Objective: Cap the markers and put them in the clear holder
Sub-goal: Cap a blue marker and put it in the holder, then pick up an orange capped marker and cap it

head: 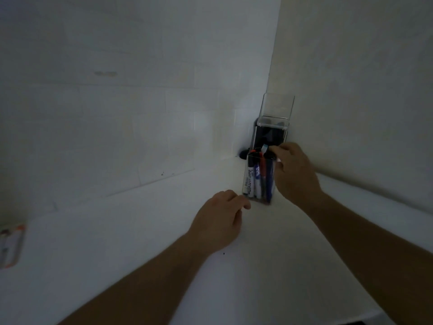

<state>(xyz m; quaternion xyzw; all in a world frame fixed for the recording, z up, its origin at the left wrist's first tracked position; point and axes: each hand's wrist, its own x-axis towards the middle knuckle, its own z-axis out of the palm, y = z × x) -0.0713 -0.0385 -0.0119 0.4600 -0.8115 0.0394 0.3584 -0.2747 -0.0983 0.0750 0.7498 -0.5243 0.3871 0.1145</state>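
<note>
Counter (117, 242), white and dim, runs beneath both forearms into a corner of pale walls (117, 90). Right hand (295, 172) reaches forward to the top of the holder (257, 179), its fingers curled and pinching the upper end of a marker (269, 174) that stands inside, at the side nearest that hand. Left hand (220, 221) rests lower on the counter, just short of the holder's base, fingers loosely curled and holding nothing; whether a fingertip touches the holder is unclear. The holder stands between the two hands, ahead of the left and just left of the right. It contains several markers (254, 181) upright, with blue, red and dark colours showing; whether each is capped cannot be told. Behind the right hand rises a taller clear stand (277, 109). Far left of the left hand lies an orange-edged object (11, 245), blurred.
</note>
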